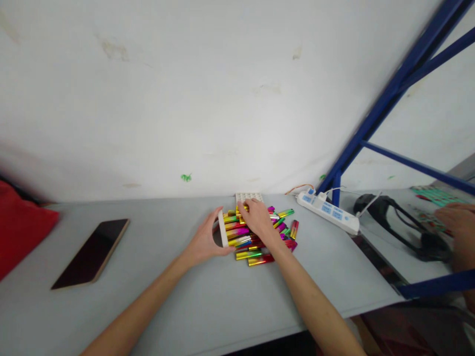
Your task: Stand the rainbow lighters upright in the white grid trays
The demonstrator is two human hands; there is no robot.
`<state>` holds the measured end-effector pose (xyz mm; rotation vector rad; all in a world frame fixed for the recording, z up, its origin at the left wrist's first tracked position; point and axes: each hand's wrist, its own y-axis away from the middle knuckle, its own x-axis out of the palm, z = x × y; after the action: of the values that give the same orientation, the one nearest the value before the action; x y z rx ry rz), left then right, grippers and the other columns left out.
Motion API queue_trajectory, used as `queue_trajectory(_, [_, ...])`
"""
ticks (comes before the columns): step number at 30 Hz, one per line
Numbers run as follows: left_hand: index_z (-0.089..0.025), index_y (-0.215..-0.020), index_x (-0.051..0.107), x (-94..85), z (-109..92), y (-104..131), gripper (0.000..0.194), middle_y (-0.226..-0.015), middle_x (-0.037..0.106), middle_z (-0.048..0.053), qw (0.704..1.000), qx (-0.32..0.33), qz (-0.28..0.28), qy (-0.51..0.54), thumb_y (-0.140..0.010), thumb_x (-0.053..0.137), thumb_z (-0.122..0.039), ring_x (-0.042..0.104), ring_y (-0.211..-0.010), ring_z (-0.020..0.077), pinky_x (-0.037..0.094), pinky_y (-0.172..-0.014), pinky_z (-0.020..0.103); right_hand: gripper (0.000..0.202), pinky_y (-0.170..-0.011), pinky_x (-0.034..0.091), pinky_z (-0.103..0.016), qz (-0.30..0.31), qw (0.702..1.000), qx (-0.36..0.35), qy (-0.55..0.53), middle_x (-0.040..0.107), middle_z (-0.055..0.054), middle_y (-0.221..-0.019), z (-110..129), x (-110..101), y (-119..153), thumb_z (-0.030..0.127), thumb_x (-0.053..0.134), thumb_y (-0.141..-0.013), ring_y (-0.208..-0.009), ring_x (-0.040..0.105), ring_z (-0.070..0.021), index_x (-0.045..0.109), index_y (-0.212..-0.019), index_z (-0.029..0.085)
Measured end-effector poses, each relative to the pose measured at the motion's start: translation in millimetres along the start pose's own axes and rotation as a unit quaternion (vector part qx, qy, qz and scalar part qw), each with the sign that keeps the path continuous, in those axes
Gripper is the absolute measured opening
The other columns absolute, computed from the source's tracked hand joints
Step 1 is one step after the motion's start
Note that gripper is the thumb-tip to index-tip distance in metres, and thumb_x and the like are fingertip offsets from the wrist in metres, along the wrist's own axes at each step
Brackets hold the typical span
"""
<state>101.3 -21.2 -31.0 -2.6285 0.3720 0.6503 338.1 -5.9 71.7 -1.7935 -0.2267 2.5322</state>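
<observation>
A pile of shiny tubes in yellow, red, green and purple lies on the grey table. My left hand grips a thin white piece by its ends, thumb at the near end and fingers at the far end, upright against the left ends of the tubes. My right hand reaches over the pile, its fingers closed around a yellow tube near the far edge. Just beyond it, a white tray with a grid of holes rests near the wall.
A dark tablet and a red cloth item lie at the left. On the right are a white power strip with cables, a blue metal frame, a black strapped object and another person's hand.
</observation>
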Motion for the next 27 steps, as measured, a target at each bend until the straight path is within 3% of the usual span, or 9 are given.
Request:
queue_trajectory(5, [-0.039,-0.190,0.043,-4.4,-8.5,1.7,0.142,-0.194,0.053,0.017,0.999,-0.039,0.015,0.033,-0.069,0.114,-0.060,0.052,-0.178,0.0545,0.053,-0.143,0.076,0.050,-0.105,0.054,-0.033,-0.004,1.000,-0.004,0.026,0.092,-0.018,-0.121,-31.0,-6.7,8.0,0.041,0.053,-0.134,-0.122,0.085,-0.0298,0.091,-0.114,0.016])
queue_trajectory(11, [-0.038,-0.190,0.044,-5.4,-10.0,4.3,0.138,-0.193,0.054,0.018,0.999,-0.030,0.012,0.044,-0.072,0.111,-0.061,0.058,-0.175,0.0539,0.060,-0.136,0.076,0.045,-0.091,0.054,-0.032,-0.011,0.998,0.025,0.058,0.090,-0.015,-0.122,-44.7,-3.9,21.9,0.038,0.056,-0.132,-0.111,0.085,-0.0275,0.093,-0.115,0.020])
queue_trajectory(16, [-0.037,-0.190,0.044,-5.7,-8.1,6.3,0.138,-0.194,0.054,0.017,0.999,-0.019,0.006,0.032,-0.073,0.112,-0.061,0.056,-0.176,0.0545,0.059,-0.138,0.075,0.037,-0.107,0.057,-0.037,-0.035,0.998,0.005,0.058,0.088,-0.017,-0.120,-50.4,2.8,20.5,0.028,0.057,-0.129,-0.123,0.080,-0.0310,0.091,-0.116,0.019])
queue_trajectory(19, [-0.038,-0.193,0.041,-5.3,-7.1,6.8,0.142,-0.193,0.055,0.017,1.000,-0.018,0.007,0.025,-0.072,0.113,-0.063,0.058,-0.175,0.0540,0.061,-0.137,0.075,0.026,-0.116,0.057,-0.044,-0.076,0.996,0.007,0.044,0.086,-0.019,-0.132,-54.0,5.2,20.7,0.028,0.065,-0.125,-0.129,0.077,-0.0344,0.089,-0.121,0.019])
queue_trajectory(23, [-0.040,-0.196,0.034,-3.1,-2.1,7.6,0.152,-0.191,0.059,0.018,1.000,-0.020,0.000,0.016,-0.070,0.115,-0.066,0.064,-0.170,0.0536,0.064,-0.133,0.075,0.032,-0.127,0.056,-0.049,-0.152,0.984,-0.082,-0.045,0.081,-0.019,-0.152,-35.7,14.5,25.4,0.026,0.056,-0.127,-0.145,0.074,-0.0341,0.084,-0.141,0.020])
queue_trajectory(27, [-0.038,-0.199,0.026,-1.1,3.5,7.8,0.161,-0.195,0.053,0.022,1.000,-0.019,0.001,0.014,-0.068,0.115,-0.068,0.062,-0.173,0.0531,0.062,-0.134,0.077,0.044,-0.137,0.050,-0.051,-0.112,0.976,-0.174,-0.067,0.077,-0.017,-0.168,6.5,30.4,33.9,0.023,0.047,-0.128,-0.155,0.070,-0.0307,0.074,-0.162,0.020])
